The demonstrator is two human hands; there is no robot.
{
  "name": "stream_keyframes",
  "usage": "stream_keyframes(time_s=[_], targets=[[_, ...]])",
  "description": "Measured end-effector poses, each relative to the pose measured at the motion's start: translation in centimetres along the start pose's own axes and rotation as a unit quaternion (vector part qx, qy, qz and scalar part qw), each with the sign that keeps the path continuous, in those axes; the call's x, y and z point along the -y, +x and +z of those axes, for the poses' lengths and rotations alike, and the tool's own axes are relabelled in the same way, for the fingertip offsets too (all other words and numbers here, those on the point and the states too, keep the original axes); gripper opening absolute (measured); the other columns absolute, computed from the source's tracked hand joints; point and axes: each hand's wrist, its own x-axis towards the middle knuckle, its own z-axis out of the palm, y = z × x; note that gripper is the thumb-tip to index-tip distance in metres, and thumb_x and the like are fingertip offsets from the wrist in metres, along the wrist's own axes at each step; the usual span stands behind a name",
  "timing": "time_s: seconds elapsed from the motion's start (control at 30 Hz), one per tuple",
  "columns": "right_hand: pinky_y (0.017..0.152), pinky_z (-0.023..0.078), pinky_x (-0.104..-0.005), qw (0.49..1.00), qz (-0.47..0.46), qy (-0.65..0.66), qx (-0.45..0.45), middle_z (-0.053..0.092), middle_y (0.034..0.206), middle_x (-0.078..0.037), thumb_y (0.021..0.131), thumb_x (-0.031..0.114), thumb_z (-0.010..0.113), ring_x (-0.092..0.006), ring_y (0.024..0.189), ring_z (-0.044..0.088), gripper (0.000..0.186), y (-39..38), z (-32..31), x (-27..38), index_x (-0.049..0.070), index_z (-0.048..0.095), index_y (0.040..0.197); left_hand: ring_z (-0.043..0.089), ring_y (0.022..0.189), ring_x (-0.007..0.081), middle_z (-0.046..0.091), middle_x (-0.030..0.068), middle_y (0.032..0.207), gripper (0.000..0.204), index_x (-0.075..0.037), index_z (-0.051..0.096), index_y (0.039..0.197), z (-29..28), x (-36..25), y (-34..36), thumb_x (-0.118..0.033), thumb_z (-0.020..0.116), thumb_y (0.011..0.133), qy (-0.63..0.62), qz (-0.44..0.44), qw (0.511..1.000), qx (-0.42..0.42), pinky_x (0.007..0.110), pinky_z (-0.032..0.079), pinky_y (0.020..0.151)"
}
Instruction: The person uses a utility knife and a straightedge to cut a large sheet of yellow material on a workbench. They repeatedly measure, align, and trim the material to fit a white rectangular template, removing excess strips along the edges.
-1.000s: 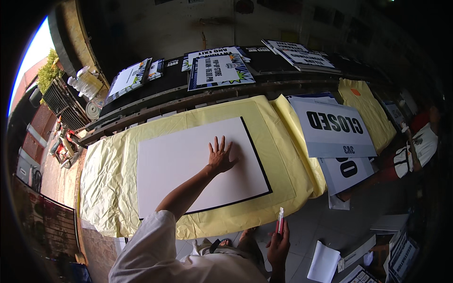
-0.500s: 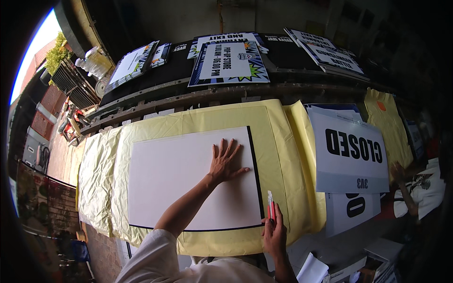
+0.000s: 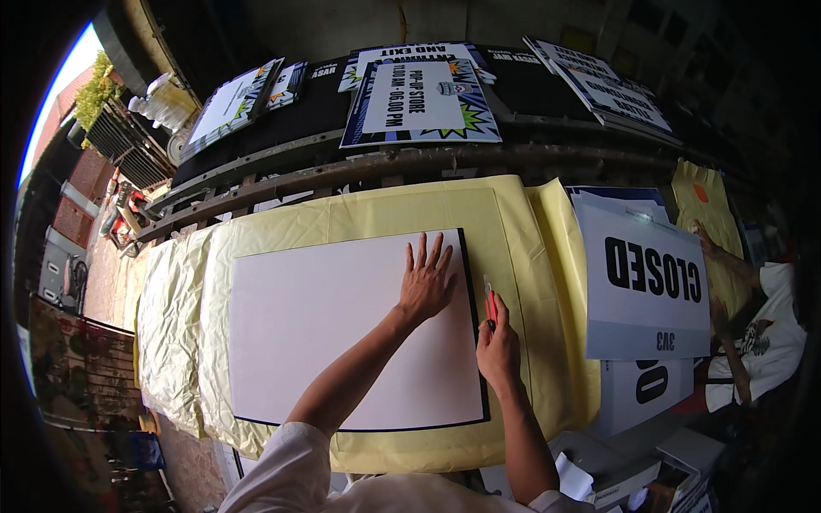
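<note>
A white board with dark edges along its right and near sides lies flat on crinkled yellow wrapping sheet. My left hand presses flat on the board near its far right corner, fingers spread. Just beyond the board's right edge, my right hand grips a red utility knife. Its blade is out and points away from me, over the yellow sheet. I cannot tell whether the blade touches anything.
To the right, printed white signs lie stacked, and a person reaches toward them. Beyond a dark metal rail, several colourful printed boards rest on a black surface. Boxes stand low at the right.
My right hand has moved the knife farther away from me along the board's right edge. My left hand has shifted slightly right and away. The person at the right has reached farther in.
</note>
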Motion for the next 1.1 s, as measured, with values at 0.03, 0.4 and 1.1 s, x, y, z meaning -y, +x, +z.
stream_keyframes(time_s=[0.03,0.4,1.1], targets=[[0.097,0.055,-0.0501,1.0,-0.023,-0.012,-0.01,0.062,0.135,-0.026,0.104,0.009,0.051,-0.0423,0.116,0.066,0.057,1.8,1.1,-0.2,0.006,0.03,0.157,0.012,0.157,0.0462,0.024,0.0198,0.169,0.064,-0.002,0.045,0.153,0.6,0.2,0.6,-0.038,0.053,0.101,0.006,0.005,1.0,-0.002,0.066,0.012,0.124],[0.108,0.047,-0.0502,0.996,-0.013,-0.072,0.057,0.053,0.147,-0.026,0.106,0.013,0.046,-0.0454,0.13,0.056,0.056,12.6,5.1,0.2,0.009,0.028,0.159,0.027,0.15,0.0447,0.038,0.0176,0.16,0.061,-0.001,0.047,0.148,1.8,0.3,2.2,-0.036,0.054,0.098,-0.008,0.015,0.999,-0.035,0.063,0.025,0.118],[0.095,0.055,-0.0512,0.993,-0.006,-0.104,0.06,0.06,0.137,-0.03,0.105,0.013,0.047,-0.0472,0.114,0.065,0.058,11.8,5.2,0.4,0.007,0.027,0.159,0.046,0.127,0.0396,0.052,0.0177,0.133,0.039,-0.013,0.067,0.13,1.9,3.7,6.1,-0.021,0.064,0.091,-0.059,0.023,0.993,-0.1,0.051,0.038,0.108]])
